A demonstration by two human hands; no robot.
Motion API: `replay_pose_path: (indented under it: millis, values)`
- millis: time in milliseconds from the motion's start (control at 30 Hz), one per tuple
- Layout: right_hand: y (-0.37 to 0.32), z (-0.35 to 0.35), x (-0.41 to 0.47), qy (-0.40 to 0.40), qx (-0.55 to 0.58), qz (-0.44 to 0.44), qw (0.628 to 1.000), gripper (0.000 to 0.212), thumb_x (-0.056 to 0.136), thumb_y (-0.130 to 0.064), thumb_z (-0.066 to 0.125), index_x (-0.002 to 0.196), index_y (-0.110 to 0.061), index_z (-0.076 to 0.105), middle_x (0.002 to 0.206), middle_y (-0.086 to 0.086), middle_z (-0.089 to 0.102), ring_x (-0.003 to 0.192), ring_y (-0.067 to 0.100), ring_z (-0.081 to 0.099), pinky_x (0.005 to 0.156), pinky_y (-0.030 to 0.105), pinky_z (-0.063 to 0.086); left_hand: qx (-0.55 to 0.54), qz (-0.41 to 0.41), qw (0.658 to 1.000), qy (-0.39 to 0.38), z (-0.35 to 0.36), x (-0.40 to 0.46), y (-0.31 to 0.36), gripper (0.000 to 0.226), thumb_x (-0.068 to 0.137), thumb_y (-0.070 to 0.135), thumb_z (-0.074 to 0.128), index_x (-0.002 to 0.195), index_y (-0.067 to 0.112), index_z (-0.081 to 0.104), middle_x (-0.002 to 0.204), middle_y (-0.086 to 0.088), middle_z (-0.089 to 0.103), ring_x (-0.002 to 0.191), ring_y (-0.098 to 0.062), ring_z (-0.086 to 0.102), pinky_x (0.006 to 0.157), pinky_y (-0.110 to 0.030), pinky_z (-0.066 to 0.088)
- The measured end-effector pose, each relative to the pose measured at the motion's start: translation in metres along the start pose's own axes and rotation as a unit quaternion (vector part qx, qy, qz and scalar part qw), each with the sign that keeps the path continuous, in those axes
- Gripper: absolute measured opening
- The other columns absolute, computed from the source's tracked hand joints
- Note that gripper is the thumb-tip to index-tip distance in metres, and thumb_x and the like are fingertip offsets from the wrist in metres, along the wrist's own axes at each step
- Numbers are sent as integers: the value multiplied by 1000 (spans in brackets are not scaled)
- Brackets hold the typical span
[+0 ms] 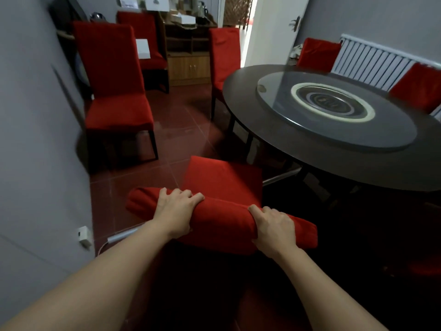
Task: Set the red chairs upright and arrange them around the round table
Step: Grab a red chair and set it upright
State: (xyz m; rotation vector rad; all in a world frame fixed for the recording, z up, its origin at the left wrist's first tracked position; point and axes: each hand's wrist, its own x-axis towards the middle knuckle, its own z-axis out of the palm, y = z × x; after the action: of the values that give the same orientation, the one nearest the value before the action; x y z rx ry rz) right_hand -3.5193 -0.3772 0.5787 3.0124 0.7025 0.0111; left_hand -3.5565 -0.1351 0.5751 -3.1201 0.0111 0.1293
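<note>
Two bare hands grip the top edge of a red chair's backrest (222, 223), seen from above by the person holding it. The left hand (175, 212) wraps over the left part of the backrest top, fingers together and curled down over the far side, thumb on the near side. The right hand (274, 229) clamps the right part the same way, fingers curled tight on the red fabric. The held chair stands upright on the dark red tiled floor (181, 130), its seat pointing away from the person toward the near left edge of the round table (281, 130), just beside it. The table is dark, with a round glass turntable (393, 130) on top. Another red chair (114, 91) stands upright against the grey wall on the left, well apart from the table. A third chair (224, 58) stands at the table's far left edge. Two more red chair backs (318, 53) show behind the table, in front of a white radiator (372, 63). One further red chair (145, 41) stands far back beside a wooden cabinet (188, 56).
</note>
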Motion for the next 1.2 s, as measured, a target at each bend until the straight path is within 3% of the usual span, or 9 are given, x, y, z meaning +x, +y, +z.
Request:
replay_pose_path:
  millis: [133,367,500,767,1000,1200]
  values:
    - [1,1,9,22,15,4,1000,48,77,-17,57,121,-32,44,97,-3,59,90,18,58,69,29,35,7,-9,1000,12,-2,11,0,68,72,37,72,129,42,35,120,12,53,114,-18,51,101,-48,31]
    - [-10,11,-6,17,12,42,999,50,77,-11,54,123,-31,48,98,-4,62,90,18,60,73,29,41,14,37,998,39,11,4,-7,54,75,27,59,125,39,42,112,11,58,103,-18,55,90,-39,38]
    - [-23,4,-18,-7,14,63,998,50,80,-13,57,126,-30,44,105,-2,61,98,19,59,80,31,44,9,59,998,17,7,-3,-13,57,78,28,60,129,40,39,120,12,54,110,-18,51,95,-40,37]
    - [-73,4,-57,-15,42,122,992,47,81,-4,54,122,-26,47,103,1,61,95,22,59,73,31,39,39,131,991,2,14,-23,-40,65,77,36,62,136,42,35,129,14,49,120,-15,47,100,-41,34]
    - [-135,8,-62,-70,54,146,985,40,91,-3,47,128,-18,42,116,10,60,105,28,60,81,37,45,54,168,983,-43,20,-18,-86,69,81,33,62,140,48,30,144,20,38,136,-9,32,108,-48,26]
    - [-124,-5,-41,-70,52,194,977,38,89,-3,49,123,-18,45,112,4,63,103,25,62,78,34,45,52,219,973,-47,-3,26,-77,68,78,38,67,136,49,34,141,22,40,133,-9,33,107,-53,25]
